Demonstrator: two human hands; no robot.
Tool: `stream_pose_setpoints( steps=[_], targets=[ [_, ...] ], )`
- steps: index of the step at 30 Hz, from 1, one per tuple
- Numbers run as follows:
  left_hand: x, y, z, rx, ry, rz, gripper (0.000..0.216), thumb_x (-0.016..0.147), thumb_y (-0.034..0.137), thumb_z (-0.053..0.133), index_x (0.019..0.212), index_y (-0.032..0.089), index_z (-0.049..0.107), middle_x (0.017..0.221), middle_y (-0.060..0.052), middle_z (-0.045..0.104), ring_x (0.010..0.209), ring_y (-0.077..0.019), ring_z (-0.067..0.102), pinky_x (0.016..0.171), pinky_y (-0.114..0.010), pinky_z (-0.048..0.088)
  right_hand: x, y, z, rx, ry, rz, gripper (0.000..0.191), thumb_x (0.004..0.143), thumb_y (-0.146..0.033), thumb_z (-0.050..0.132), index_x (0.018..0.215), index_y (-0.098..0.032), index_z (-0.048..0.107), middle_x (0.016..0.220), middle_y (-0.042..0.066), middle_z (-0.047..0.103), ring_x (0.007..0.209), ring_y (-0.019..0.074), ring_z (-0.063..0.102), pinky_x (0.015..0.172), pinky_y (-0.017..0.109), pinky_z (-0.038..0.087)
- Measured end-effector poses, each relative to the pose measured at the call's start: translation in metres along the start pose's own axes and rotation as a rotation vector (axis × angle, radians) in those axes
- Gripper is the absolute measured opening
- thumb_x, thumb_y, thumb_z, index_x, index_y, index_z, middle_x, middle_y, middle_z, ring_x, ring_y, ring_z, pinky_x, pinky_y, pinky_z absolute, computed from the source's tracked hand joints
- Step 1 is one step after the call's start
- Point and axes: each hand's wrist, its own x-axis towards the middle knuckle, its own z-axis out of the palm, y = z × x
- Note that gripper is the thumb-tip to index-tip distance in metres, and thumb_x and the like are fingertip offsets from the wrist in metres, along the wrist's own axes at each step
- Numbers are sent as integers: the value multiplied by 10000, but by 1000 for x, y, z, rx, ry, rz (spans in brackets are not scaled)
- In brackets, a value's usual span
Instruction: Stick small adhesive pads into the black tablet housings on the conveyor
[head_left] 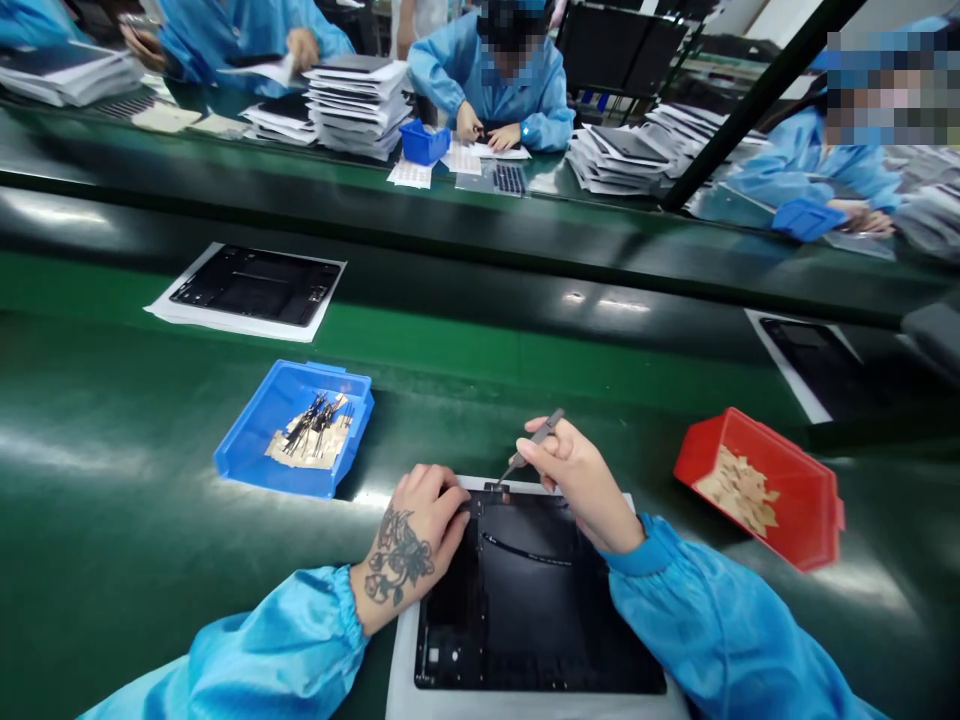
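A black tablet back cover [555,640] lies in front of me on a white sheet [403,660]. My left hand [420,530] grips the cover's far left corner, its fingers bent over the edge. Tweezers [534,441] are pinched in my right hand [581,475]. Their tips touch or nearly touch a small dark part [495,488] at the cover's far edge; I cannot tell which. Across the cover's surface lies a thin black cable [525,551], slightly curved and apart from both hands.
Left of me stands a blue bin [247,455] with black cables and pale pieces; at right, a red bin [806,525] holds pale pieces. More covers [259,285] [817,365] lie on the conveyor belt [465,345]. Co-workers [491,85] sit beyond, beside piled covers [356,105].
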Motion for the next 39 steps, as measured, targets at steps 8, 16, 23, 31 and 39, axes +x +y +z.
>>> stream_pose_setpoints(
  steps=[8,16,23,31,39],
  targets=[
    [2,1,-8,-126,-63,-12,92,835,136,534,821,196,603,977,-48,552,912,-211,490,769,-379,401,11,20,12,55,-61,26,371,795,-422,673,997,-169,492,574,-67,515,431,73,367,396,183,272],
    [-8,-1,1,71,209,287,230,827,44,536,1028,142,588,866,-63,567,830,-185,497,739,-360,422,7,25,9,63,-90,73,325,830,-401,644,999,-171,488,664,-25,599,420,60,383,390,180,290],
    [-11,4,-6,104,167,468,185,843,64,552,1007,112,621,785,-42,606,761,-147,526,674,-307,453,-7,20,12,19,-120,124,269,842,-379,620,988,-187,501,605,-68,485,436,70,389,408,188,295],
    [-9,6,-9,96,124,482,220,817,41,561,1021,87,626,767,-60,619,730,-165,531,655,-327,448,-14,16,17,-156,-32,26,199,841,-330,610,958,-198,517,614,-43,523,487,106,447,439,218,332],
    [-12,5,-9,182,48,474,226,804,56,559,1023,79,608,641,-30,569,580,-151,484,521,-300,336,-8,26,22,-194,14,-35,169,859,-326,601,944,-207,516,595,-54,491,546,122,478,487,223,348]
  ],
)
